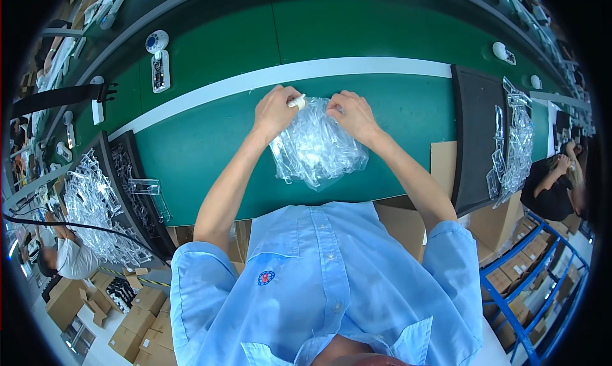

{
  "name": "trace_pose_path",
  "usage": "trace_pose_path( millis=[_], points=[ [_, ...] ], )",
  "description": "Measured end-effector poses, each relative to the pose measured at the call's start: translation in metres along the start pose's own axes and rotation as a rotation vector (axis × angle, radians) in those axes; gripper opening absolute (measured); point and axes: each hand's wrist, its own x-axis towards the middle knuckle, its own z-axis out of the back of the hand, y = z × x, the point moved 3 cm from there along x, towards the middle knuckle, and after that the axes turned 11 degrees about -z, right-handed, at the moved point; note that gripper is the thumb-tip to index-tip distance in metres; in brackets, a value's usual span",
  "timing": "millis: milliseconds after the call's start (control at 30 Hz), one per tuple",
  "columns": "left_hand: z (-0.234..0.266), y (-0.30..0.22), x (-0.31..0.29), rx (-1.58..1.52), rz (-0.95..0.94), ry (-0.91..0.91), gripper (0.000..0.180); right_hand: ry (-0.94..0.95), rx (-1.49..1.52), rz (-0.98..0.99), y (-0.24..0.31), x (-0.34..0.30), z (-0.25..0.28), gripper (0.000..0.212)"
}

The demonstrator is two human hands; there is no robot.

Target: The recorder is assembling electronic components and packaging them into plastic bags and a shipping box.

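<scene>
Clear plastic bag (pixel 315 146), one, full of clear plastic pieces: lying on the green desk (pixel 204 162), directly in front of the person, its upper edge between the two hands.

Progress, as judged: filling looks done; closing looks unfinished, with the upper edge in hand. Whether any part is sealed cannot be told. Loose clear pieces remain outside the bag: a left pile (pixel 92 203) beside the left black tray (pixel 135 190), and a right pile (pixel 519 146) by the right black tray (pixel 473 130).

Left hand (pixel 278 111): at the bag's upper left corner, fingers curled, pinching the edge; a small white item (pixel 297 102) at the thumb, held or worn, unclear which.

Right hand (pixel 352 115): at the upper right corner, fingers bent down, thumb and fingertips pinching the edge.

Forearms: bare, reaching forward and slanting inward, elbows wide.
</scene>
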Motion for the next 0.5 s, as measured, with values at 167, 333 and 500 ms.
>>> trace_pose_path(
  millis=[167, 333, 500],
  points=[
    [-0.002, 0.015, -0.009, -0.447, 0.046, -0.041, 0.02, 0.029, 0.213, 0.025, 0.001, -0.02, 0.024, 0.007],
    [0.012, 0.014, -0.026, -0.544, -0.063, -0.065, 0.019, 0.146, 0.372, -0.094, 0.031, -0.043, 0.06, 0.008],
    [0.028, 0.001, -0.045, -0.679, -0.101, -0.26, 0.013, 0.054, 0.271, 0.073, 0.04, -0.048, 0.074, 0.008]
  ],
)
